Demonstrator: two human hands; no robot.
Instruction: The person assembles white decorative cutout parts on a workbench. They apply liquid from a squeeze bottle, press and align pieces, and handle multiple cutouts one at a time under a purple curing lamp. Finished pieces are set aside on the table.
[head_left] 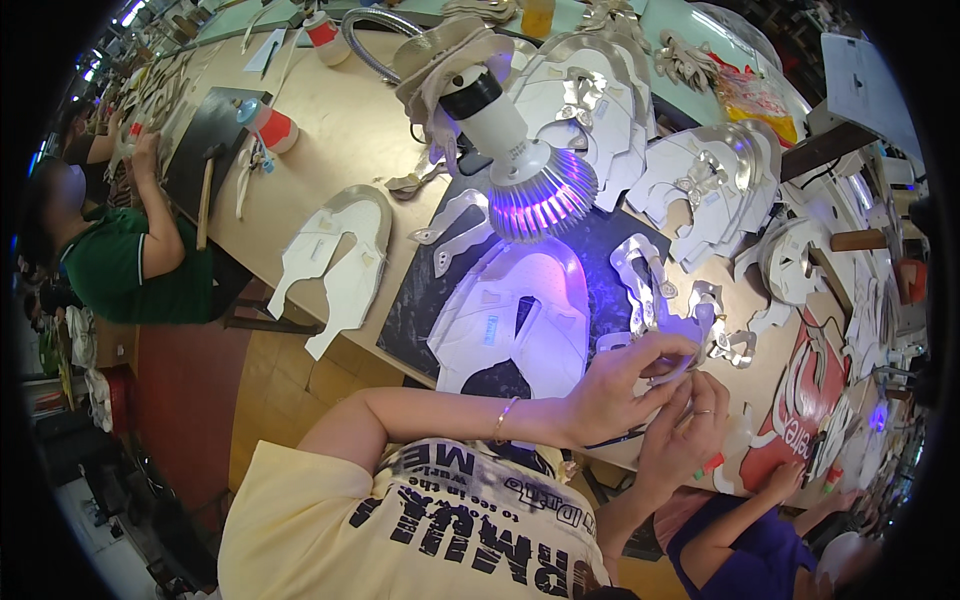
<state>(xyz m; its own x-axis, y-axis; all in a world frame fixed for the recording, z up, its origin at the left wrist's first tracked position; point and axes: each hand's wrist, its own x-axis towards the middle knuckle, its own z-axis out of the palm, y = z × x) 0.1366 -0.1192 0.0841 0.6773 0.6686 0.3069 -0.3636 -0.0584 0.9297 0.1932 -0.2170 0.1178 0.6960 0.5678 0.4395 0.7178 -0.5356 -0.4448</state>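
Note:
Both my hands are together at the table's near edge, right of centre. My left hand, with a bracelet at its wrist, pinches a small pale, silvery shoe-upper piece that glows purple. My right hand, wearing a ring, has its fingers closed on the near side of the same piece; their tips are partly hidden. To the left, a white shoe upper with a silver edge lies flat on a dark marbled slab under a lamp shining purple. Small silver cut pieces lie just beyond my hands.
Stacked white uppers stand at the back right; another upper lies left. A red-and-white bottle and a hammer are farther left. One person in green works at left, another in purple at lower right.

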